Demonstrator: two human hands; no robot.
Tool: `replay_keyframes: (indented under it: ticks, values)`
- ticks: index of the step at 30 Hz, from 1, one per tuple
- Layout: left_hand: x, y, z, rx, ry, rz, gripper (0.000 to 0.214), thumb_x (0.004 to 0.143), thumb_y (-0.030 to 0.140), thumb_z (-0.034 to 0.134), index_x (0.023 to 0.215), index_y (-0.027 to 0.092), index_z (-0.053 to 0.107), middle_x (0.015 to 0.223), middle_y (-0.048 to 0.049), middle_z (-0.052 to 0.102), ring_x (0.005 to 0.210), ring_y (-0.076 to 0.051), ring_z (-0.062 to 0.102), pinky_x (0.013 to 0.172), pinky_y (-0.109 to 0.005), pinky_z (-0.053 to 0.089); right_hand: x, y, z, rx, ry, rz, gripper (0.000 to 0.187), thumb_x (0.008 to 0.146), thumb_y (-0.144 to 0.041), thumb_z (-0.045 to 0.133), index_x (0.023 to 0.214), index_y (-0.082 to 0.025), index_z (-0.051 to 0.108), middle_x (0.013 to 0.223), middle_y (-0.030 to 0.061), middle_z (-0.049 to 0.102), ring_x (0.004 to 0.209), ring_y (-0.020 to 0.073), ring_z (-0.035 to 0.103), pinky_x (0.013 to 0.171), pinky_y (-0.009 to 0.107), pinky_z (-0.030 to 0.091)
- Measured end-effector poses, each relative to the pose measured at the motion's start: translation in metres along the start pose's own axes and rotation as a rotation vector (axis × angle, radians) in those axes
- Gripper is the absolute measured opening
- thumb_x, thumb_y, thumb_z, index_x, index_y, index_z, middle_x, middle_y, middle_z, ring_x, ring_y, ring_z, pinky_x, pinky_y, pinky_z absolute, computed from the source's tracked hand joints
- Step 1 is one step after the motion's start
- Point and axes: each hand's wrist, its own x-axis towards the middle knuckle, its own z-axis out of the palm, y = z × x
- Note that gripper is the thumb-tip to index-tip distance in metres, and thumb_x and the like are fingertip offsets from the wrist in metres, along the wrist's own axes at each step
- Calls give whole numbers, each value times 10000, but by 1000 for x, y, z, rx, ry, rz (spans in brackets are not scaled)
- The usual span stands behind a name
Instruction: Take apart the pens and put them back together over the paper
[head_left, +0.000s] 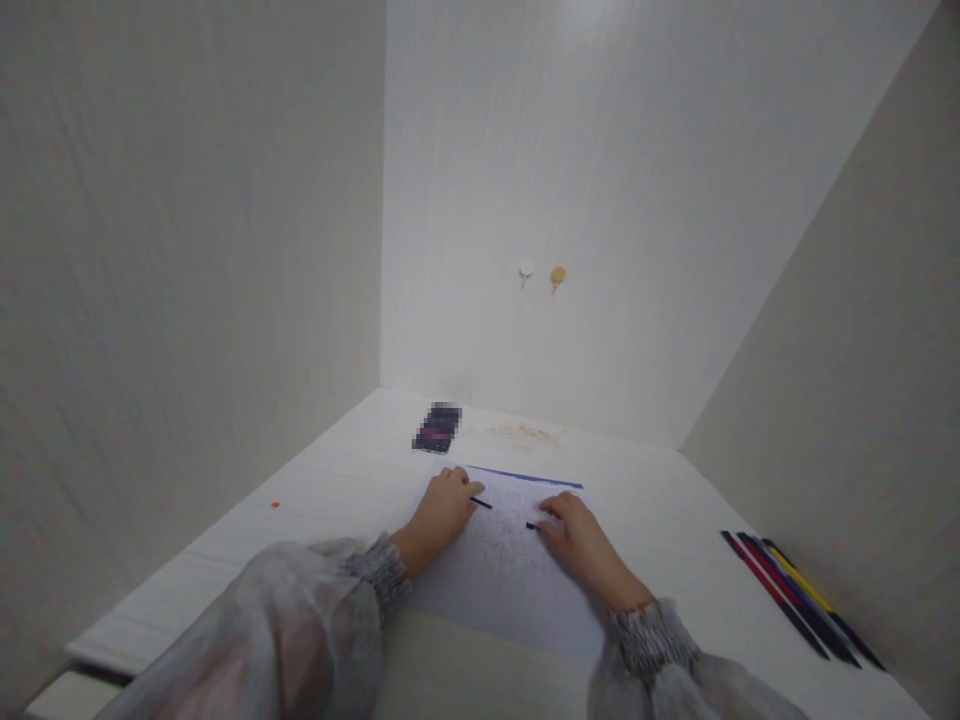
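Note:
A pale sheet of paper [517,610] lies on the white table in front of me, its middle covered with faint grey marks. My left hand [444,508] rests over the sheet's left side, fingers closed on a thin dark stick [481,502] that points toward the right. On the sheet's right side, my right hand [579,532] pinches a short dark piece [532,526] between thumb and fingers. The two dark ends face each other with a gap between them. What these dark pieces are is too small to tell. A narrow blue strip [525,476] runs along the paper's far edge.
A pixelated dark phone-like object [437,428] lies beyond the paper. Several black, red, blue and yellow strips [802,600] lie at the right by the wall. Brownish specks [529,433] and an orange bit [275,505] mark the table. Two hooks [558,275] hang on the back wall.

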Motion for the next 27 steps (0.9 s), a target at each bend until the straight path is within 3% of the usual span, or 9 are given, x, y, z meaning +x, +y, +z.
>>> replay_keyframes:
  ticks: [7, 13, 18, 22, 27]
  values:
    - [2, 6, 10, -100, -78, 150, 173, 752, 164, 455, 816, 192, 613, 862, -56, 555, 860, -180, 466, 767, -303, 314, 0, -21, 15, -44, -47, -10, 114, 717, -129, 440, 732, -147, 552, 800, 80, 539, 795, 172, 473, 712, 258, 340]
    - [-1, 8, 3, -304, -193, 421, 303, 703, 30, 369, 794, 198, 604, 870, -16, 574, 853, -135, 488, 776, -240, 344, -1, -21, 17, -16, -37, 45, 98, 698, -141, 444, 740, -154, 531, 756, 61, 544, 722, 160, 478, 659, 251, 346]
    - [-3, 8, 1, -424, -230, 478, 334, 651, -9, 348, 727, 185, 610, 900, -14, 593, 858, -122, 518, 792, -228, 360, 4, -25, 18, 104, 15, 70, 83, 660, -153, 459, 675, -159, 540, 693, 37, 542, 679, 146, 480, 626, 235, 348]
    - [0, 5, 6, -506, -158, 424, 328, 650, -5, 341, 709, 176, 608, 905, -24, 599, 857, -123, 528, 795, -236, 374, 11, -21, 17, 255, 40, 202, 108, 656, -217, 463, 624, -163, 551, 596, 11, 544, 584, 135, 479, 552, 231, 342]
    - [4, -2, 2, -411, 123, 43, 226, 730, 131, 399, 853, 168, 585, 865, -54, 587, 854, -158, 505, 804, -274, 367, 14, -8, 20, 379, 74, 282, 151, 660, -272, 461, 607, -161, 547, 536, 0, 544, 525, 124, 469, 495, 222, 318]
